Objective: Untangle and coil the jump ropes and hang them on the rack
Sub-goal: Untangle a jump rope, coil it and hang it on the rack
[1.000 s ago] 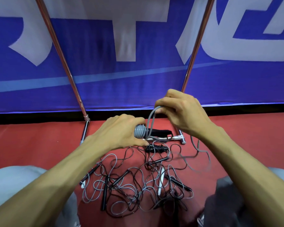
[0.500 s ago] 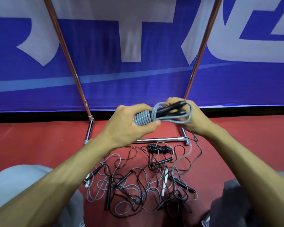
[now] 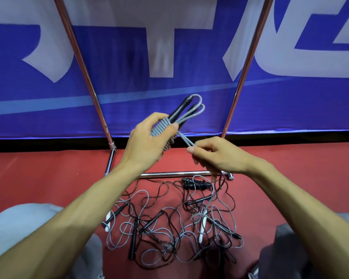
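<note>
Floor (image 3: 48,178): red sports surface, filling the lower half of the frame.

Banner (image 3: 129,67): blue with large white lettering, hanging across the upper half behind everything else.

Rack (image 3: 83,63): two slim metal poles rising at upper left and upper right, leaning inward toward the bottom, with a chrome base bar (image 3: 175,174) lying on the floor between their feet.

Grey jump rope (image 3: 161,128): sitting in mid-air at centre frame, in front of the banner's lower edge. Its cord is wound in tight turns around two black handles (image 3: 179,111). The long axis is running from lower left to upper right, with the looped end pointing to the upper right.

Left hand (image 3: 147,141): gripping the wound section, fingers curling round it.

Right hand (image 3: 220,156): pinching the loose cord end (image 3: 184,137) just right of the bundle, the cord trailing down toward the floor.

Tangle of ropes (image 3: 169,228): grey and dark cords with black and white handles, lying on the floor at lower centre.

Black bundled rope (image 3: 197,184): lying just below the base bar.

Knees (image 3: 18,228): in grey trousers, showing at both lower corners.
</note>
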{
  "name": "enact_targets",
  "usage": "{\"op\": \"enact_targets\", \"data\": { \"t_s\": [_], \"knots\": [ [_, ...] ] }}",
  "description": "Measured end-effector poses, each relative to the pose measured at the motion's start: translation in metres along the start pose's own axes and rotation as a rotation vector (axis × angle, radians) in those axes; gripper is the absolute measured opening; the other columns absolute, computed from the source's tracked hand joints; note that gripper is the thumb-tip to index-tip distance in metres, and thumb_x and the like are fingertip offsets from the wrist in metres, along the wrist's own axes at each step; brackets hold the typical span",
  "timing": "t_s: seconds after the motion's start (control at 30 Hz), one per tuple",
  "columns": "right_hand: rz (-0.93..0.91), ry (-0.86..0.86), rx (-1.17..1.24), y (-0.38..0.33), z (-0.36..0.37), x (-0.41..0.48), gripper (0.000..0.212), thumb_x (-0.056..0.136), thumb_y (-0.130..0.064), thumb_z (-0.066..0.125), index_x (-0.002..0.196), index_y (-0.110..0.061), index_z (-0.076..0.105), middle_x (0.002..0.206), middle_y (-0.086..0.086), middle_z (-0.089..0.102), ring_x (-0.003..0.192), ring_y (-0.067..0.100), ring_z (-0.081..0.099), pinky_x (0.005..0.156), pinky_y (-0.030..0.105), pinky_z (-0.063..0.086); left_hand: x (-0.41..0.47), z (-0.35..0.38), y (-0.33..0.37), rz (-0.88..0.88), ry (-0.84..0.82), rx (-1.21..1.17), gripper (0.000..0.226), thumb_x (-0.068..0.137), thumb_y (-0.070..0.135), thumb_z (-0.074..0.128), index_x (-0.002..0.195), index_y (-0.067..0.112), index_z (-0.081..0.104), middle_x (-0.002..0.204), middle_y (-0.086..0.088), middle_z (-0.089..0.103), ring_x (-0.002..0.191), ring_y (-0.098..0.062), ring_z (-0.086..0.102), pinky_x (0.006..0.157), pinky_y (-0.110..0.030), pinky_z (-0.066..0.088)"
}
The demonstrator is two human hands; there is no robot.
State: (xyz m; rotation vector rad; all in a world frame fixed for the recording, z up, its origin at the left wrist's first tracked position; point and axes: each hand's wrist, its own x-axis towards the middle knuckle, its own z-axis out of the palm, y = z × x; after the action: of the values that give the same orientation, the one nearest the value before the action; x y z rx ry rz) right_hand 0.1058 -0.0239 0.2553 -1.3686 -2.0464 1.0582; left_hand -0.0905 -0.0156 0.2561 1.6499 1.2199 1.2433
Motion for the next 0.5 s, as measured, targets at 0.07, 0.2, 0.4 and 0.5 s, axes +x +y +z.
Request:
{"op": "enact_targets", "data": {
  "t_s": [0.07, 0.2, 0.4, 0.5],
  "knots": [
    [-0.022, 0.044, -0.040, 0.002, 0.000, 0.000, 0.032, 0.093, -0.038, 0.057, 0.070, -0.017, 0.059, 0.062, -0.003, 0.050, 0.043, 0.013, 0.049, 0.042, 0.027, 0.046, 0.002, -0.002, 0.000, -0.007, 0.029, 0.059, 0.014, 0.088, 0.040, 0.066, 0.088, 0.028, 0.059, 0.059, 0.004, 0.061, 0.046, -0.017, 0.051, 0.047, -0.031, 0.041],
    [-0.036, 0.092, -0.095, 0.004, 0.001, 0.000, 0.021, 0.086, -0.031, 0.069, 0.088, -0.018, 0.052, 0.078, -0.006, 0.055, 0.040, 0.017, 0.046, 0.040, 0.028, 0.043, 0.005, -0.007, -0.002, 0.005, 0.079, 0.190, 0.020, 0.090, 0.039, 0.063, 0.095, 0.021, 0.056, 0.061, 0.004, 0.061, 0.043, -0.007, 0.049, 0.052, -0.030, 0.045],
    [-0.077, 0.048, -0.357, 0.004, -0.001, -0.001, 0.007, 0.090, -0.034, 0.062, 0.091, -0.027, 0.061, 0.079, -0.011, 0.060, 0.072, -0.001, 0.057, 0.069, 0.021, 0.041, 0.008, -0.020, -0.011, 0.079, 0.075, 0.629, 0.031, 0.090, 0.048, 0.060, 0.107, 0.026, 0.044, 0.083, 0.002, 0.059, 0.071, -0.028, 0.056, 0.062, -0.035, 0.044],
    [-0.135, 0.021, -0.451, -0.001, 0.001, -0.005, 0.023, 0.094, -0.041, 0.053, 0.088, -0.022, 0.064, 0.072, -0.003, 0.065, 0.069, 0.010, 0.059, 0.067, 0.025, 0.046, 0.007, -0.018, -0.021, 0.145, -0.004, 0.915, 0.037, 0.092, 0.051, 0.054, 0.115, 0.026, 0.039, 0.102, -0.001, 0.058, 0.087, -0.039, 0.060, 0.069, -0.040, 0.045]
  ]
}}
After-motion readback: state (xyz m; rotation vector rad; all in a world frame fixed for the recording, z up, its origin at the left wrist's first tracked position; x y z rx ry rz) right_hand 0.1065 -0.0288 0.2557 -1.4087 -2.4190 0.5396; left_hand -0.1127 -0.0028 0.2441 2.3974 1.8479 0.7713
